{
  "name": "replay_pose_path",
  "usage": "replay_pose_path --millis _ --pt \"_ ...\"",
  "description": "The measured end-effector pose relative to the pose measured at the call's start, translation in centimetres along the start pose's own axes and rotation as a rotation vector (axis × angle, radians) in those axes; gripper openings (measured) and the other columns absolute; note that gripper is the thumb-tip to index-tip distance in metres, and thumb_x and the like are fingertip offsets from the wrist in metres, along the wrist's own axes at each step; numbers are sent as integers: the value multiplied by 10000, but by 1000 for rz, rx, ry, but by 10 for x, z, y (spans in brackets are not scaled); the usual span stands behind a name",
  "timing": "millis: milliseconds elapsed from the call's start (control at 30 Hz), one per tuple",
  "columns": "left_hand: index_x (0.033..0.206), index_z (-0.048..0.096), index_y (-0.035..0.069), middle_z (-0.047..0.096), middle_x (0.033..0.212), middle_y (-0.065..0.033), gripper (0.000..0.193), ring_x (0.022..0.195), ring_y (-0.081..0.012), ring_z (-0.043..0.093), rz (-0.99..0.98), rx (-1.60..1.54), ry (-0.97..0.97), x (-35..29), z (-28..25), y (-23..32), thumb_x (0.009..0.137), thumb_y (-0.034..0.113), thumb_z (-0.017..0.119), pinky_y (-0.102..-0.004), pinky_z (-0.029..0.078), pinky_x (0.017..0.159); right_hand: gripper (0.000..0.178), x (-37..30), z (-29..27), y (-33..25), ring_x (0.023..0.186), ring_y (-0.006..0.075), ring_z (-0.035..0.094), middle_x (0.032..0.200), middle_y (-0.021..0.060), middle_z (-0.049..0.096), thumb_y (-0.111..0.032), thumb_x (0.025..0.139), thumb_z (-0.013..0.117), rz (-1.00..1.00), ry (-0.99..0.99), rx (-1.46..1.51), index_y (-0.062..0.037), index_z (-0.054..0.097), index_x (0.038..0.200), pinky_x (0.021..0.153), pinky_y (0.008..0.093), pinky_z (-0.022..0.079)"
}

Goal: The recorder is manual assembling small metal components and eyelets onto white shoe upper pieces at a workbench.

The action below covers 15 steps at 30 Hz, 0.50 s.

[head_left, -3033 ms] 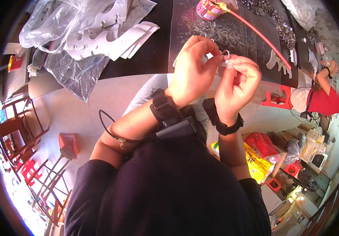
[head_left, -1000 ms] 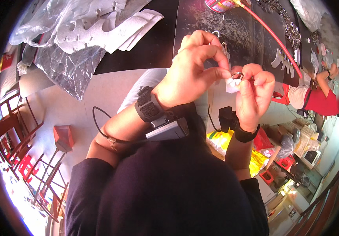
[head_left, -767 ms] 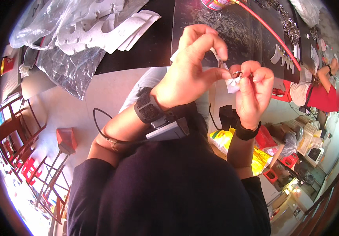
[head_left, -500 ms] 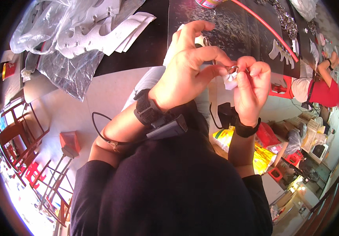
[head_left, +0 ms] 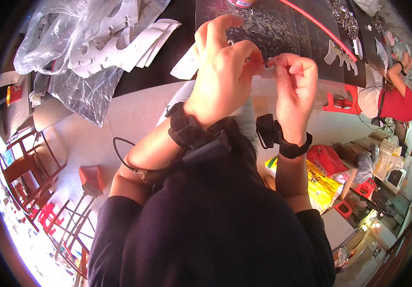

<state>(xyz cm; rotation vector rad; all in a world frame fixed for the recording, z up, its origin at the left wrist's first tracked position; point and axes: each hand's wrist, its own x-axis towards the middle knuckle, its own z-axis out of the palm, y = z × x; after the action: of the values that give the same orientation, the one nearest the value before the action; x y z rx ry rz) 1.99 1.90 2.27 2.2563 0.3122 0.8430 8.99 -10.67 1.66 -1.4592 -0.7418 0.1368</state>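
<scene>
A small dark metal ring (head_left: 270, 62) sits at the fingertips of my right hand (head_left: 299, 86), pinched between thumb and forefinger. My left hand (head_left: 222, 71) is just left of it, with thumb and forefinger closed close to the ring; what they hold is hidden. Its other fingers bend up over the table. A white sheet piece (head_left: 185, 65) shows past the left side of my left hand; whether the hand touches it is unclear. Another small round metal piece (head_left: 230, 43) shows behind the left knuckles.
Clear plastic bags (head_left: 48, 45) and stacked white cut-out pieces (head_left: 156, 43) lie at the table's left. A red rod (head_left: 320, 31), white toothed pieces (head_left: 341, 57) and a heap of metal parts (head_left: 344, 21) lie right. Another person in red (head_left: 399, 103) works beyond.
Both hands have shifted a little left and up. The white piece that hung below the ring between my hands is no longer clearly visible. More of the white sheet beside my left hand shows.
</scene>
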Motion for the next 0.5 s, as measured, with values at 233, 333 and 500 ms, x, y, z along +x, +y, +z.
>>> replay_pose_path --millis 233,333,500 --pt "775 670 102 500 1146 -112 142 1077 -305 428 -71 -85 -64 3 9 -9 643 85 720 -372 383 874 183 4 -3 6 789 105 518 872 78 535 100 831 491 100 14 12 -42 383 867 716 226 433" --pt "777 668 92 523 1115 -110 136 1076 -299 439 -88 -125 -98 4 9 -11 649 85 714 -365 389 869 180 5 -2 6 783 99 516 872 73 538 95 832 497 92 31 -13 -46 389 862 700 219 430" --pt "775 656 60 548 1073 -113 122 1002 -268 500 -89 -203 -117 6 9 -17 663 81 700 -347 405 847 176 6 -1 3 771 85 506 870 59 540 82 837 504 142 27 30 -54 395 862 689 200 416"
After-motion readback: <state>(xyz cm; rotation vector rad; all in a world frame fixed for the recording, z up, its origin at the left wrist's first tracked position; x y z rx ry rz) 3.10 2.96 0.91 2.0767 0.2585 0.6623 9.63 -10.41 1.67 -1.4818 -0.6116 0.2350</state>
